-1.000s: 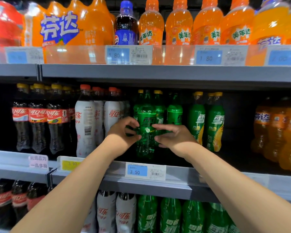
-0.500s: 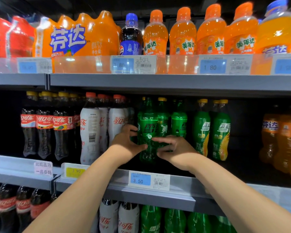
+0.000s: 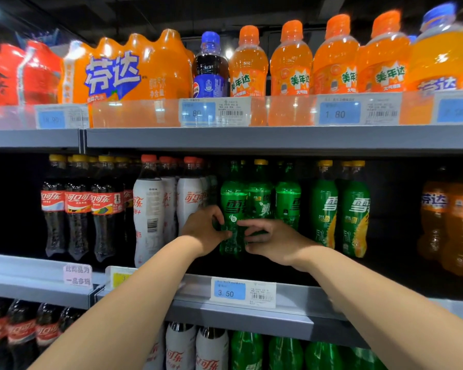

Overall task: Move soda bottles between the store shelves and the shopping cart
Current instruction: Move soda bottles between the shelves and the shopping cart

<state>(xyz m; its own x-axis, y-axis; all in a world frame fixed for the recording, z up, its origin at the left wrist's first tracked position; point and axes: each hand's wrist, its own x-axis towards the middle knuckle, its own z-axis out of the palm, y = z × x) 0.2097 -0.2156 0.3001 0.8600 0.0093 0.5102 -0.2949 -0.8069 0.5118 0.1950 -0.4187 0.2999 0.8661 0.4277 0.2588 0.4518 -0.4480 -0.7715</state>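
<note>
A green soda bottle [image 3: 233,206] stands upright at the front of the middle shelf [image 3: 292,295], among other green bottles [image 3: 288,201]. My left hand [image 3: 202,231] grips its lower body from the left, fingers curled round it. My right hand [image 3: 271,240] grips the same bottle from the right, fingertips on its waist. The bottle's base is hidden behind my hands. No shopping cart is in view.
White cola bottles [image 3: 149,209] and dark cola bottles [image 3: 78,206] stand to the left, yellow-labelled green bottles [image 3: 354,209] and orange soda [image 3: 436,217] to the right. The top shelf [image 3: 251,137] carries orange bottles and packs. More bottles fill the shelf below.
The green bottle has gone deeper onto the shelf and stands in line with its neighbours, both hands still round it. The view has tilted down, showing more of the top shelf.
</note>
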